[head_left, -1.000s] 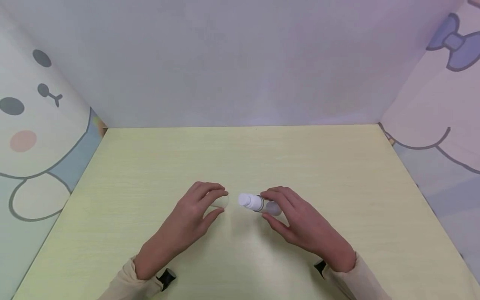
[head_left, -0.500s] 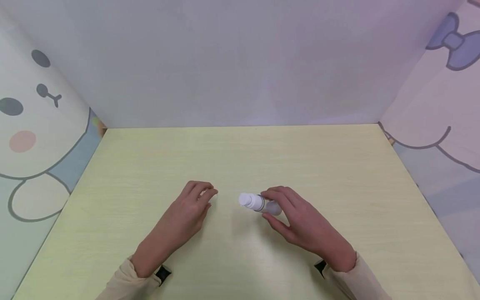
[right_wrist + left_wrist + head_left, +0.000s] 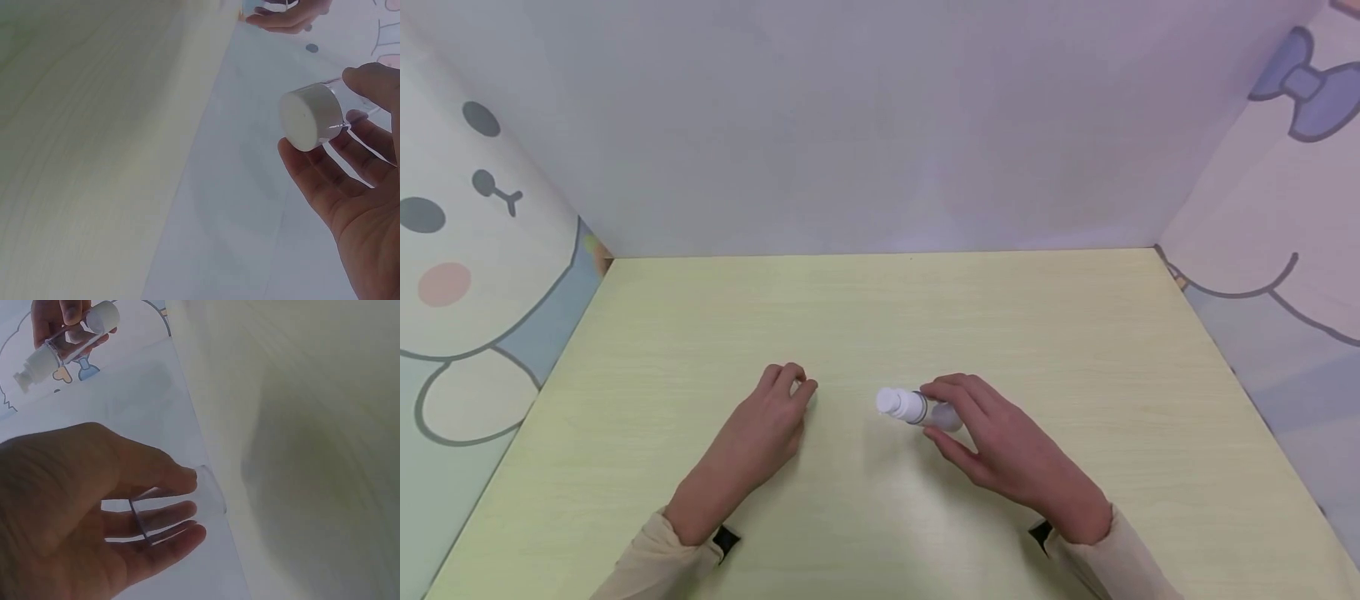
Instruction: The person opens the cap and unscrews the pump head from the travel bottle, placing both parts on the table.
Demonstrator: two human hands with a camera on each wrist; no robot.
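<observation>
In the head view my right hand [image 3: 1000,442] grips a small clear pump bottle [image 3: 904,405] with a white pump top, tilted so the top points left. The right wrist view shows the bottle's white base [image 3: 309,117] between thumb and fingers. My left hand [image 3: 760,425] is apart from it on the left, holding a clear plastic cap [image 3: 209,494] between thumb and fingers. From the head view that cap is mostly hidden behind the fingers. Both hands are held above the table.
A pale wood-look table [image 3: 880,308] lies beneath both hands. Behind it stands a plain light wall [image 3: 880,125], with cartoon-printed panels [image 3: 467,250] at the sides. Beige sleeves [image 3: 658,558] and dark wrist straps are at the lower edge.
My left hand has moved left and slightly down with the clear cap, widening the gap to the bottle. The right hand and pump bottle have stayed nearly still.
</observation>
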